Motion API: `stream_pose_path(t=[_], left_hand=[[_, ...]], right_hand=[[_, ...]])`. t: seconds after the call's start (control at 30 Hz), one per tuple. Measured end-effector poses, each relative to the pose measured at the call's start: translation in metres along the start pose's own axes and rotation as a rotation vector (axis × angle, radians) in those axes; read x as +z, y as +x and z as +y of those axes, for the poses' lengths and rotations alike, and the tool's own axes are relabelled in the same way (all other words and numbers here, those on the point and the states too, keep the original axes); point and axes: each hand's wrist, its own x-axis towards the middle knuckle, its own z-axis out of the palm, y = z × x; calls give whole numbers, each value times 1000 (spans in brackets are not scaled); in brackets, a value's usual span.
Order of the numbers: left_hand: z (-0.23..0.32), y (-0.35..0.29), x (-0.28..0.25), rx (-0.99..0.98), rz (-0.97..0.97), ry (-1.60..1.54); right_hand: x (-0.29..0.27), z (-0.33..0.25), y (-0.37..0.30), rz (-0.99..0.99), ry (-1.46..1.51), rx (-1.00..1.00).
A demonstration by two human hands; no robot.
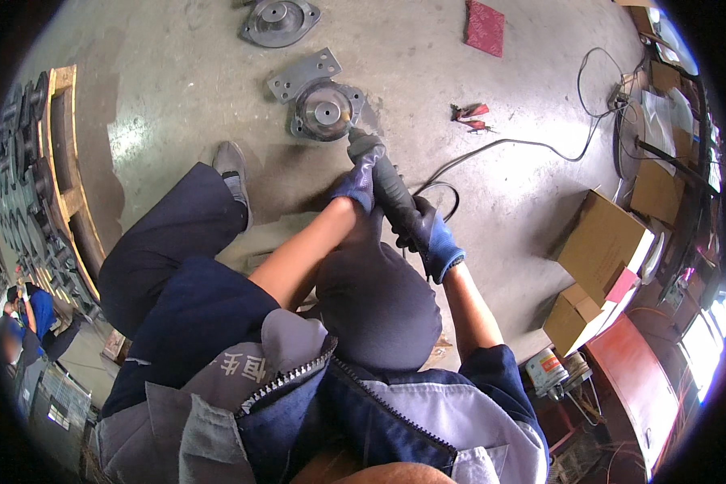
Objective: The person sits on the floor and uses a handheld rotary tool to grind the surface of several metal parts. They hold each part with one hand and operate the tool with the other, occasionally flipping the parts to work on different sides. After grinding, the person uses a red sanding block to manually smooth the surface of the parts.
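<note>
Both my gloved hands hold a dark, long-bodied electric grinder (393,189). Toward its front end, my left hand (361,179) is wrapped round the body. Farther back, my right hand (432,240) grips the rear part, where a black cord runs off. The grinder's tip reaches the right lower edge of a round metal flange part (321,111), and a small orange-yellow glow shows there. Whether the tip touches the metal is too small to tell. A flat metal plate with holes (304,75) adjoins the flange part at its far left.
Another metal flange (280,22) lies beyond on the concrete floor. To the right are red-handled pliers (471,115), a dark red square sheet (485,29) and the looping cord (532,142). Cardboard boxes (605,242) stand at right, a wooden pallet (66,153) at left. Another person (36,310) is far left.
</note>
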Motion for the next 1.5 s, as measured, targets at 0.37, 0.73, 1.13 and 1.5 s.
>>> stream_pose_path(t=[0.37, 0.73, 1.13, 1.5], left_hand=[[41, -66, 85, -144, 87, 158], [49, -98, 89, -263, 125, 303], [72, -81, 89, -270, 19, 315], [58, -81, 75, -339, 35, 308]], right_hand=[[0, 4, 11, 23, 61, -15], [22, 6, -12, 54, 54, -15], [32, -11, 2, 80, 67, 57], [29, 5, -3, 81, 67, -52]])
